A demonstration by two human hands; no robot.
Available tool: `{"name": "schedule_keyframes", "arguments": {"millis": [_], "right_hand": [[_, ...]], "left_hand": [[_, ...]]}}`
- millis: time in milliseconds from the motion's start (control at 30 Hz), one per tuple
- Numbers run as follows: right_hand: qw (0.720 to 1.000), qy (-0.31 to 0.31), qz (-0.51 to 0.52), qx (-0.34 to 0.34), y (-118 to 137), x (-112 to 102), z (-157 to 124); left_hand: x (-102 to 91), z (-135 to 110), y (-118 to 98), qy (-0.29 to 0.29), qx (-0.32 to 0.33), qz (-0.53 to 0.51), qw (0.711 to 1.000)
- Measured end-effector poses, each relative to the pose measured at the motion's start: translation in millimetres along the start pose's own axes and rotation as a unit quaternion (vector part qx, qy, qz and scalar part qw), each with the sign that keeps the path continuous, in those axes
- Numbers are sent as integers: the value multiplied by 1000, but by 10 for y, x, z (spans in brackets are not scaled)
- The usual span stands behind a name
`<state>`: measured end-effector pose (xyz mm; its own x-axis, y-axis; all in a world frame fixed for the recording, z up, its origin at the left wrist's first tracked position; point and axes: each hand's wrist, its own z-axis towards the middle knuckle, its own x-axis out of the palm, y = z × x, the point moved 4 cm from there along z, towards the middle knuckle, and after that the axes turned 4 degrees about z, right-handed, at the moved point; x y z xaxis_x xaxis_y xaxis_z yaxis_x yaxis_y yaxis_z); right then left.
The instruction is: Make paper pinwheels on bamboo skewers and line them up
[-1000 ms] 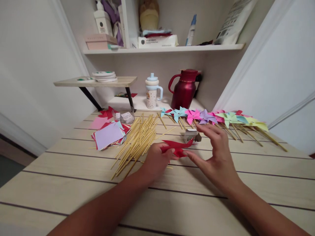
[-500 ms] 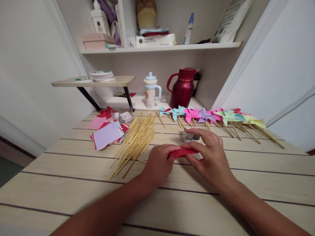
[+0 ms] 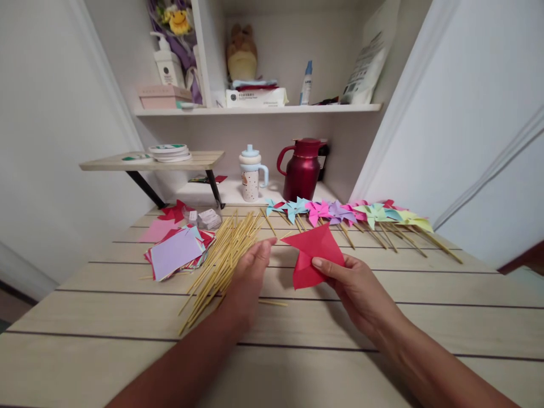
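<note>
My right hand (image 3: 355, 286) pinches a red paper piece (image 3: 313, 255) by its lower right edge and holds it up above the wooden table (image 3: 297, 362). Its flaps stand partly folded. My left hand (image 3: 249, 272) hovers just left of the paper with fingers stretched out, holding nothing, right beside a heap of thin wooden sticks (image 3: 223, 255). Left of the sticks lies a stack of coloured paper squares (image 3: 176, 252).
A row of finished paper pinwheels on sticks (image 3: 352, 215) lies across the far right of the table. A red thermos jug (image 3: 302, 170) and a sippy cup (image 3: 250, 174) stand at the back. A small side shelf (image 3: 153, 161) and a wall shelf (image 3: 259, 107) hold boxes and bottles.
My right hand has lifted the red paper off the table and turned it upright. My left hand has let go of it and opened. The view has tilted up a little.
</note>
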<state>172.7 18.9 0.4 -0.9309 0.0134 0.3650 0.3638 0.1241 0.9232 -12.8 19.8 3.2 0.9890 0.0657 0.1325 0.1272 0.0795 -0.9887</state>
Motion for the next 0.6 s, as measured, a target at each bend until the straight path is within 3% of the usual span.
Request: {"name": "schedule_keyframes", "arguments": {"millis": [100, 167, 300, 467, 600], "right_hand": [[1000, 16, 17, 12, 4, 42, -40], [999, 24, 23, 18, -4, 59, -49], [998, 48, 24, 28, -39, 97, -63], [995, 82, 28, 44, -99, 144, -88], [992, 99, 34, 68, -137, 165, -107]], "left_hand": [[139, -58, 24, 109, -28, -54, 992], [192, -97, 32, 141, -51, -65, 987], [186, -130, 42, 120, -97, -41, 987], [206, -130, 45, 153, -81, 18, 985], [163, -111, 90, 96, -71, 60, 991]]}}
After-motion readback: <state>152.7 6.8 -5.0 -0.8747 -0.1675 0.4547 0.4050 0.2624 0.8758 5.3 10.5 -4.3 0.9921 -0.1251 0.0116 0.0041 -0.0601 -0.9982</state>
